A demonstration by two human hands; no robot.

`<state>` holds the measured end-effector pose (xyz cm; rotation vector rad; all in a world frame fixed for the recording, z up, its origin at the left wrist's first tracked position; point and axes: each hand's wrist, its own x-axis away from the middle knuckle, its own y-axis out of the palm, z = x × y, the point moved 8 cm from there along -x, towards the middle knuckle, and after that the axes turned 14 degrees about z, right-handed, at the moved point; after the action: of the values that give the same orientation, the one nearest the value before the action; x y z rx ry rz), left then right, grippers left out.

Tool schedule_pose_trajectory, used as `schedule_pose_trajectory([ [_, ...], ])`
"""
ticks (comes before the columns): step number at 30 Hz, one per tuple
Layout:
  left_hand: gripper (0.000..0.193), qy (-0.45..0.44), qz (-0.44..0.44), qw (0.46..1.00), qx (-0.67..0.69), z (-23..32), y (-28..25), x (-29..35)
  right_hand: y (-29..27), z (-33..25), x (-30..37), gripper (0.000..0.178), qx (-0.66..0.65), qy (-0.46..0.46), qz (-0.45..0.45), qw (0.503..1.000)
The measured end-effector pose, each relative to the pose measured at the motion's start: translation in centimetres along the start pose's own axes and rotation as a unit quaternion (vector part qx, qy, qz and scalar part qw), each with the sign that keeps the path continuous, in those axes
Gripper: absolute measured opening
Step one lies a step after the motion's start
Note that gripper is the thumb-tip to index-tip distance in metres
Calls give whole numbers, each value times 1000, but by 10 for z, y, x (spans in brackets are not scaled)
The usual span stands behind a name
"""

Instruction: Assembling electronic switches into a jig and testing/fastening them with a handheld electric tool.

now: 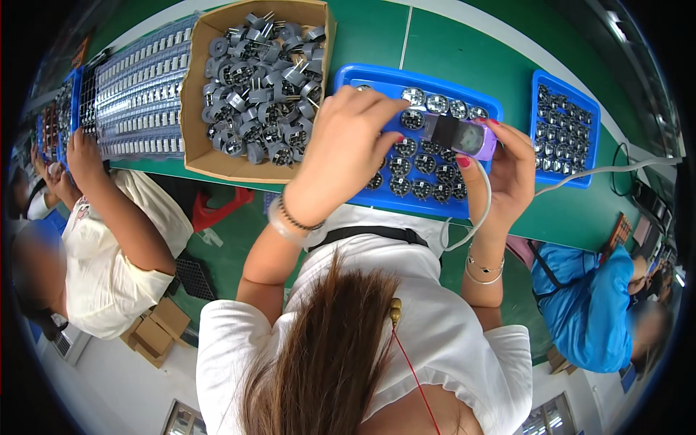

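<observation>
My right hand [505,174] grips a small purple handheld device [476,139] with a black end and a greyish window. A pale cable [487,206] runs from it past my wrist. The black end hangs over the blue tray [413,209], among rows of small round parts with shiny dark faces [399,166]. My left hand [348,148] reaches over the tray's left side, thumb and forefinger apart on either side of a round part [412,119]. Whether the fingertips touch that part I cannot tell.
Left of the tray, an open cardboard box [190,134] holds a heap of grey parts with metal pins. Beyond it lie clear plastic trays [145,90] of white pieces. A second blue tray [573,177] of round parts stands on the right. Co-workers sit on both sides.
</observation>
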<state>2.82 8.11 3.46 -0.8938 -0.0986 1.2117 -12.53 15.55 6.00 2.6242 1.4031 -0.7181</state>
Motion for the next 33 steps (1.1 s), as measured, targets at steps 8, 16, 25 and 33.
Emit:
schedule_pose_trajectory([
  [8,23,43,36,993,-106,-11,-73,-19,52,8,-15,38,52,-16,-100,993],
  [16,18,136,-18,983,-123,-12,-53,-23,75,28,-20,35,75,59,-183,979],
  [25,8,308,-23,938,-155,-8,7,-33,59,34,-20,33,62,95,-128,985],
  [33,7,293,-144,933,-154,-12,30,-33,17,8,-24,34,-22,42,38,998],
])
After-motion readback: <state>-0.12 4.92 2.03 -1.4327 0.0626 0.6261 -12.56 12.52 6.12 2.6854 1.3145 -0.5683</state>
